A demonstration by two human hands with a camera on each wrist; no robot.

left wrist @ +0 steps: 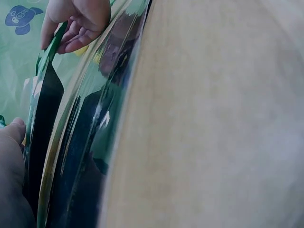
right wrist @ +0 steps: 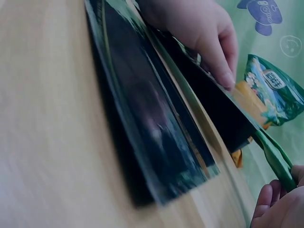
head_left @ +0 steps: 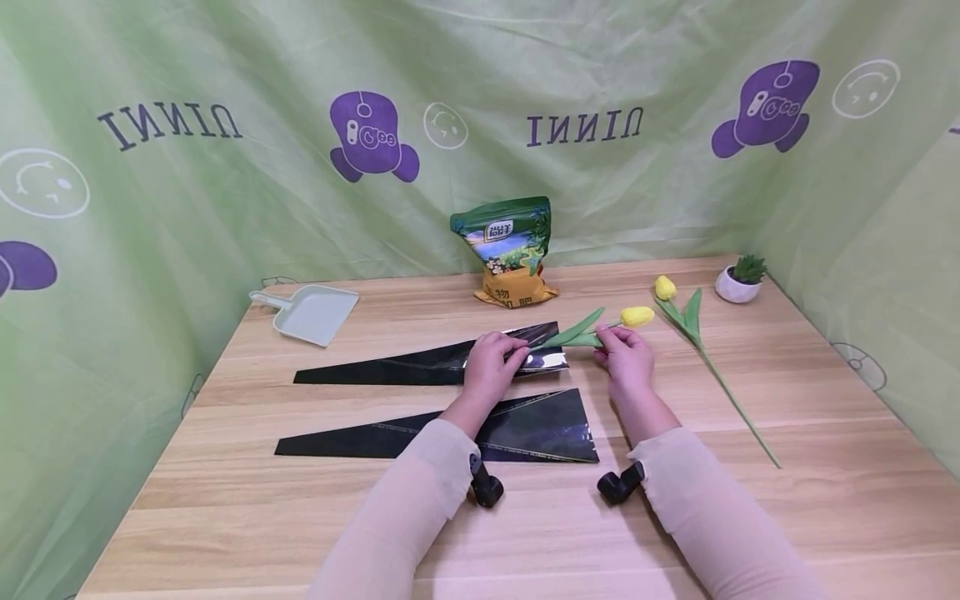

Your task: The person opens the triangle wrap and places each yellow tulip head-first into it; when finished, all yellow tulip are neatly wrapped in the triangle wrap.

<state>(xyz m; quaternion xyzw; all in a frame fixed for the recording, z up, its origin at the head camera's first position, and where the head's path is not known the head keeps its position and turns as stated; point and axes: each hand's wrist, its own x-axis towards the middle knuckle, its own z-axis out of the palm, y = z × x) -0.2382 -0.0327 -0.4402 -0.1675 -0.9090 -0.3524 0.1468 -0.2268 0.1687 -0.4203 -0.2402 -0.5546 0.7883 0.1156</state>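
Facing the worktop's (head_left: 225, 500) right edge in the head view, the rear tapered black plastic sleeve (head_left: 420, 364) is pinched by the left hand (head_left: 493, 358), seemingly for steadiness; at its mouth, a yellow, green-leaved tulip (head_left: 570, 332) is gripped by the right hand (head_left: 628, 354), as shown from left wrist, then right.

Bright, even and mostly crisp in the head view; dimmer, cooler and softer in both wrist views.
White glare sits on the far wrap (head_left: 420, 367), just right of the left hand (head_left: 491, 362); a weaker shine marks the near wrap (head_left: 532, 429), below the right hand (head_left: 628, 358). Soft shadows fall on the counter (head_left: 202, 517) below the hands. The left-wrist view blurs the counter at frame right of the hands; the right-wrist view blurs it at frame left.
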